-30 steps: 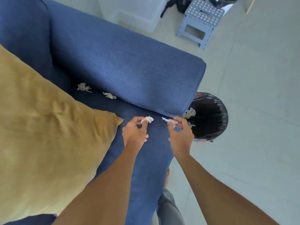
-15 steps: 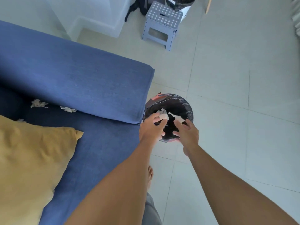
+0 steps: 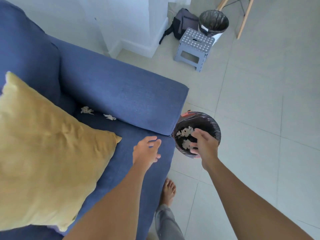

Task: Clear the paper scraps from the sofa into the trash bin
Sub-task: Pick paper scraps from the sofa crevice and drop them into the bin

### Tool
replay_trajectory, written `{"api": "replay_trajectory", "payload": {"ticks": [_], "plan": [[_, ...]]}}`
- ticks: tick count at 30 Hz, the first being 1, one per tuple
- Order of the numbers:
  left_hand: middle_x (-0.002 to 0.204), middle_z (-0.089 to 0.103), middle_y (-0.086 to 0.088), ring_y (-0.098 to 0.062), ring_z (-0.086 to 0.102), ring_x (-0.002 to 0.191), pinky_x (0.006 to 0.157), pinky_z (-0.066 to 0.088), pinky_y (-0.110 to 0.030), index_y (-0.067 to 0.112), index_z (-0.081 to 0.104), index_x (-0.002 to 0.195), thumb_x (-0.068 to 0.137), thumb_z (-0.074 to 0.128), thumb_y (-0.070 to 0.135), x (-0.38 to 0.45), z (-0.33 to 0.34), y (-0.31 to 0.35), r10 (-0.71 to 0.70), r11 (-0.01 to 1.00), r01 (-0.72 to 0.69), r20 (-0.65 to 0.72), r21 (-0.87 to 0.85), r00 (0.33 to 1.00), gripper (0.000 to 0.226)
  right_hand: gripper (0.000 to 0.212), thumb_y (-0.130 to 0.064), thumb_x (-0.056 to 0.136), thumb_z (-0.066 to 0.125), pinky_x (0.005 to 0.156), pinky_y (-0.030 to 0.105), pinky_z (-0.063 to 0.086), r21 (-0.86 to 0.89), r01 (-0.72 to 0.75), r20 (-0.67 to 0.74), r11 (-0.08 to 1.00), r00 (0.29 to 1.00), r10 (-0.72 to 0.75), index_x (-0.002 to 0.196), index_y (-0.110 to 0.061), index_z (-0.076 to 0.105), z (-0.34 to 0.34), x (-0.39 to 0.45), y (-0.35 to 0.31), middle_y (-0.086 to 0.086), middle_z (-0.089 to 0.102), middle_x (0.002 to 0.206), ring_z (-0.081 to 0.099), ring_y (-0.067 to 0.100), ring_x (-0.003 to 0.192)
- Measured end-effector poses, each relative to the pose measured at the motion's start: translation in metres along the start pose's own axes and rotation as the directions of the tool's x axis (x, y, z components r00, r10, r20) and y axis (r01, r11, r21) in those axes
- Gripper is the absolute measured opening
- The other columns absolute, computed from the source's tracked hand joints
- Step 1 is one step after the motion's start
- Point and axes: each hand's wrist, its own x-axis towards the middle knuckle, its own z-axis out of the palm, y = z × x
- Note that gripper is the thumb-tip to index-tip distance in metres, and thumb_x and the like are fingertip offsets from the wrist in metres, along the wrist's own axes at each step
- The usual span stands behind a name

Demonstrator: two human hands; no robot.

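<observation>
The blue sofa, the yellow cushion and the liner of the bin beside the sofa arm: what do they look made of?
Blue sofa: woven upholstery fabric, matte, with a fine visible weave. Yellow cushion: soft cloth, matte to slightly velvety, creased and dimpled. Black bin liner: thin plastic film, glossy, with crinkles and highlights at the rim. The bin itself is mostly hidden; an orange-red edge shows, probably plastic.
</observation>
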Motion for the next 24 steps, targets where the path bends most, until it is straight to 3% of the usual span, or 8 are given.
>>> {"api": "replay_trajectory", "payload": {"ticks": [4, 6, 8, 10, 13, 14, 18, 24], "plan": [[0.108, 0.071, 0.014, -0.009, 0.077, 0.057, 0.05, 0.059, -0.019, 0.028, 0.066, 0.134, 0.098, 0.074, 0.04, -0.022, -0.074, 0.008, -0.008, 0.992, -0.006, -0.106, -0.125, 0.994, 0.039, 0.015, -0.027, 0.092, 0.074, 0.045, 0.022, 0.053, -0.089, 0.088, 0.138, 0.992, 0.988, -0.076, 0.106, -0.028, 0.081, 0.06, -0.053, -0.012, -0.003, 0.078, 0.093, 0.064, 0.009, 0.051], [0.123, 0.072, 0.002, -0.016, 0.077, 0.07, 0.066, 0.066, -0.027, 0.026, 0.06, 0.142, 0.097, 0.076, 0.038, -0.025, -0.105, 0.017, -0.006, 0.975, -0.021, -0.119, -0.221, 0.993, 0.049, 0.015, -0.03, 0.095, 0.074, 0.045, 0.023, 0.055, -0.125, 0.148, 0.226, 0.981, 0.967, -0.117, 0.109, -0.03, 0.078, 0.092, -0.075, -0.014, -0.007, 0.077, 0.101, 0.067, 0.005, 0.052], [0.139, 0.067, -0.001, -0.024, 0.075, 0.106, 0.1, 0.062, -0.042, 0.028, 0.053, 0.149, 0.097, 0.074, 0.044, -0.022, -0.128, 0.026, 0.029, 0.969, -0.06, -0.133, -0.238, 0.991, 0.058, 0.014, -0.03, 0.098, 0.073, 0.049, 0.025, 0.059, -0.15, 0.194, 0.31, 0.969, 0.94, -0.14, 0.112, -0.032, 0.075, 0.123, -0.091, -0.014, -0.008, 0.076, 0.106, 0.067, 0.003, 0.054], [0.147, 0.062, 0.003, -0.023, 0.064, 0.131, 0.108, 0.056, -0.043, 0.029, 0.05, 0.152, 0.099, 0.071, 0.045, -0.014, -0.142, 0.034, 0.043, 0.955, -0.084, -0.146, -0.284, 0.988, 0.06, 0.014, -0.028, 0.1, 0.07, 0.049, 0.024, 0.058, -0.175, 0.216, 0.36, 0.961, 0.922, -0.142, 0.114, -0.031, 0.073, 0.152, -0.098, -0.014, -0.008, 0.076, 0.109, 0.067, 0.004, 0.056], [0.152, 0.058, 0.008, -0.012, 0.058, 0.128, 0.075, 0.049, -0.018, 0.029, 0.046, 0.156, 0.104, 0.066, 0.041, 0.013, -0.157, 0.043, 0.036, 0.949, -0.093, -0.189, -0.301, 0.981, 0.057, 0.019, -0.025, 0.103, 0.066, 0.049, 0.023, 0.056, -0.197, 0.202, 0.392, 0.959, 0.913, -0.112, 0.12, -0.026, 0.074, 0.199, -0.094, -0.016, -0.005, 0.076, 0.109, 0.066, 0.011, 0.062], [0.153, 0.057, 0.008, -0.012, 0.056, 0.128, 0.075, 0.046, -0.015, 0.029, 0.043, 0.158, 0.105, 0.066, 0.04, 0.025, -0.161, 0.044, 0.023, 0.95, -0.085, -0.204, -0.3, 0.979, 0.059, 0.02, -0.024, 0.103, 0.065, 0.048, 0.023, 0.056, -0.211, 0.197, 0.408, 0.957, 0.908, -0.097, 0.121, -0.024, 0.075, 0.214, -0.091, -0.016, -0.004, 0.077, 0.11, 0.066, 0.011, 0.061], [0.164, 0.05, 0.001, -0.021, 0.053, 0.145, 0.117, 0.045, -0.037, 0.024, 0.036, 0.164, 0.104, 0.067, 0.04, 0.08, -0.178, 0.042, -0.093, 0.924, -0.025, -0.289, -0.382, 0.953, 0.07, 0.02, -0.026, 0.101, 0.068, 0.044, 0.022, 0.055, -0.283, 0.163, 0.425, 0.945, 0.905, -0.028, 0.118, -0.023, 0.078, 0.271, -0.062, -0.005, -0.005, 0.077, 0.11, 0.064, 0.006, 0.052], [0.171, 0.037, -0.008, -0.037, 0.054, 0.145, 0.12, 0.047, -0.049, 0.02, 0.026, 0.168, 0.107, 0.064, 0.024, 0.179, -0.208, 0.009, -0.338, 0.886, 0.14, -0.411, -0.441, 0.846, 0.073, 0.033, -0.021, 0.104, 0.07, 0.047, 0.026, 0.059, -0.273, 0.014, 0.358, 0.962, 0.93, 0.088, 0.136, -0.03, 0.07, 0.347, -0.008, 0.041, -0.004, 0.072, 0.126, 0.064, 0.007, 0.043]]}}
